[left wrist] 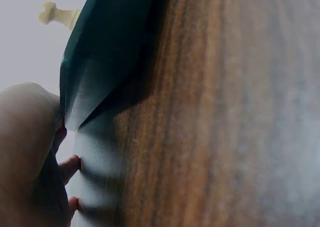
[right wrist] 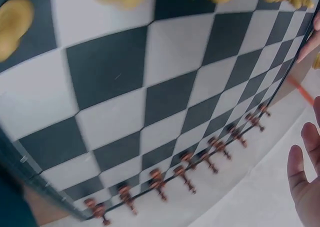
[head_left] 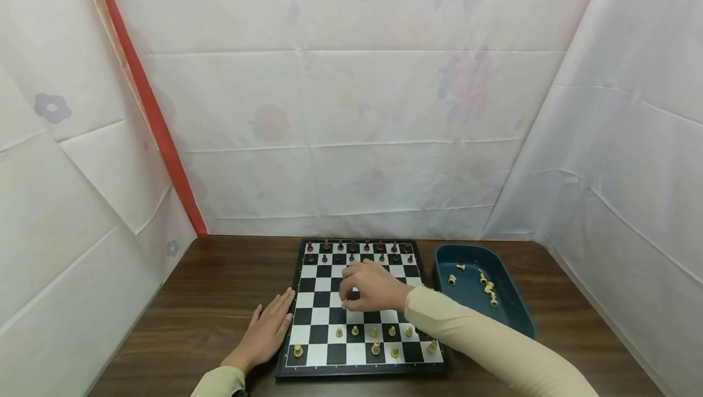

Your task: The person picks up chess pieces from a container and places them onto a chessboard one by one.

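A black-and-white chessboard [head_left: 312, 299] lies on the desk. My left hand [head_left: 266, 331] lies along its left edge with the fingers extended, touching the rim. Over the middle of the board is my right hand [head_left: 373, 287], with thumb and index finger brought together in a pinch. At the right edge of the right wrist view, a pale yellow chess piece [right wrist: 317, 62] shows by that hand's fingers, mostly cut off. Yellow pieces stand along the near side, such as a pawn [head_left: 338, 332] and a corner piece [head_left: 298, 350]. Dark reddish pieces [head_left: 353, 247] fill the two far rows.
A dark teal tray [head_left: 519, 308] stands right of the board, with several yellow pieces [head_left: 489, 288] lying in it. My right forearm crosses its near corner. White sheeting [head_left: 340, 183] walls the back and sides, and a red strip [head_left: 148, 95] runs down the left corner.
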`<state>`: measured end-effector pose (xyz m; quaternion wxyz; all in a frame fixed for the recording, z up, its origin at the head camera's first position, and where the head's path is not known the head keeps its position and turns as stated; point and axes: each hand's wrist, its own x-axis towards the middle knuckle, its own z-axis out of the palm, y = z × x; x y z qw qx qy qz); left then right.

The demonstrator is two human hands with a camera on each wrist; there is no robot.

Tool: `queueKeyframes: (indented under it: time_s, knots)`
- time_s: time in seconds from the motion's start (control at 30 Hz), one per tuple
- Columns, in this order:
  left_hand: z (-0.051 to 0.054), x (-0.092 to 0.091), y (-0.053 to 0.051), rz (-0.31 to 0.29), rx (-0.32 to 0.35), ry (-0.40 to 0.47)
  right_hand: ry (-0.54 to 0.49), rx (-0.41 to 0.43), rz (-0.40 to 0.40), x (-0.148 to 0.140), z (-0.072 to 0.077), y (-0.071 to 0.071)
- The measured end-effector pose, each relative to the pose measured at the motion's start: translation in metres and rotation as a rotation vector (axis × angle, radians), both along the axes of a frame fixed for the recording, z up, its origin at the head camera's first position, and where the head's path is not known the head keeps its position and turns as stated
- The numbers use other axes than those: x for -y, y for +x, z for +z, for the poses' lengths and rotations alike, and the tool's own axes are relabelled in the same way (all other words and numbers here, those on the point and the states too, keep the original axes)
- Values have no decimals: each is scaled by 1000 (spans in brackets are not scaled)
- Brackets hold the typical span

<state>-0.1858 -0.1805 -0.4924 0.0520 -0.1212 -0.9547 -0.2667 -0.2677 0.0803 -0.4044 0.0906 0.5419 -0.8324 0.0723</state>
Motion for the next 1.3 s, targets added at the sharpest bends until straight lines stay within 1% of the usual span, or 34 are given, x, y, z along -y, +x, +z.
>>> queueKeyframes:
  time_s: [0.1,0.3,0.4,0.5,0.7,0.97,1.1,1.3]
  knots:
    - [0,0,-1,0,0,-3,6,13,20,11,-2,4]
    - [0,-3,-3,-7,-15,13,53,20,48,30,-9,12]
    - [0,-3,-3,-5,-8,15,69,38,64,38,-14,15]
    - [-1,-3,-3,-2,6,19,84,59,61,43,-18,16]
    - [-1,-3,-3,3,7,26,105,57,45,47,-21,18]
    - [-1,-2,-3,3,7,19,125,51,56,48,-28,17]
    - [0,-2,-3,-1,-1,16,132,31,43,48,-27,17]
    - [-1,-2,-4,1,2,16,131,31,28,48,-24,18]
